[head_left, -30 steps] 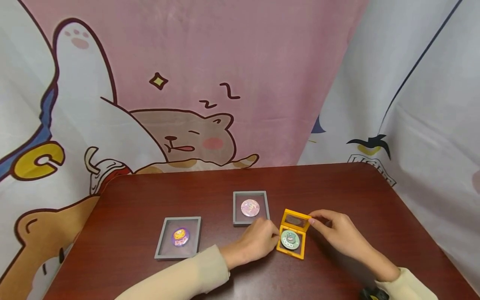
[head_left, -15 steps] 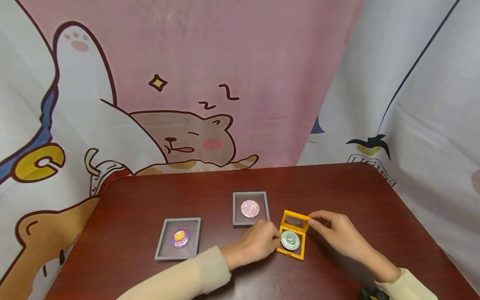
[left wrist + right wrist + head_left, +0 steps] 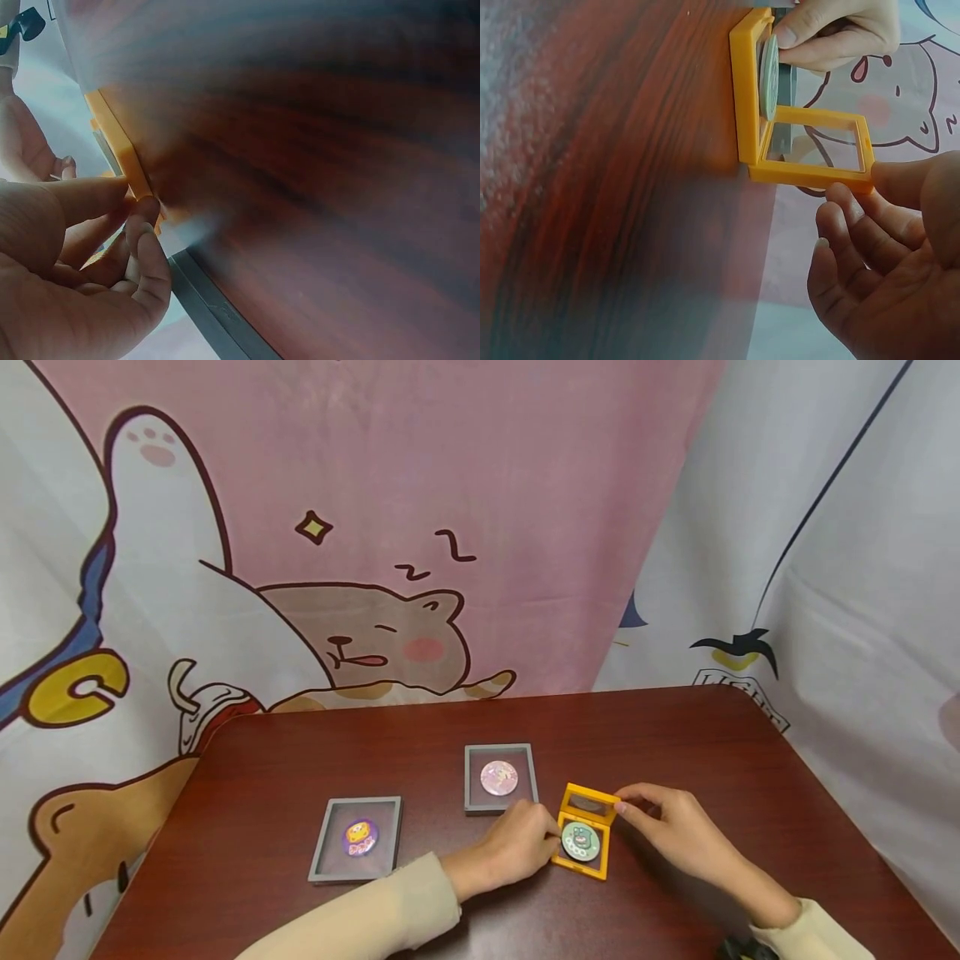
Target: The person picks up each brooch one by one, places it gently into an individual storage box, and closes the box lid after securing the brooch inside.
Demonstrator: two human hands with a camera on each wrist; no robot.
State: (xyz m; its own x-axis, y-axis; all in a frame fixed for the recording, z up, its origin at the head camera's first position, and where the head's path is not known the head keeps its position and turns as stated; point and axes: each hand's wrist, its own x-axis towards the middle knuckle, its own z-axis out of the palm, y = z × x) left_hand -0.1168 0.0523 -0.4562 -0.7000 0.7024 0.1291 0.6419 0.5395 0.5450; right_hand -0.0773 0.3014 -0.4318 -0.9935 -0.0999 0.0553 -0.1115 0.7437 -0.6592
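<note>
A small yellow display case [image 3: 582, 871] stands open on the table, its clear-windowed lid [image 3: 866, 142] raised at the back. A round green badge [image 3: 581, 841] with a cartoon figure lies slightly tilted over the case's base. My left hand [image 3: 517, 842] pinches the badge's left rim, fingertips right at the case's edge. My right hand [image 3: 678, 827] holds the lid's right corner between thumb and fingers. In the right wrist view the lid stands about square to the base, with the badge [image 3: 769, 79] standing proud of the base.
A grey-framed case [image 3: 470, 781] with a pink round badge [image 3: 499, 778] lies just behind my left hand. Farther left, another grey-framed case [image 3: 318, 852] contains a purple and orange badge [image 3: 360, 837]. A printed curtain [image 3: 540, 527] hangs behind the dark red table [image 3: 637, 727].
The hands, the badge and the yellow case stay nearly in place. The raised lid has tipped slightly toward the base, with the right hand still at its corner.
</note>
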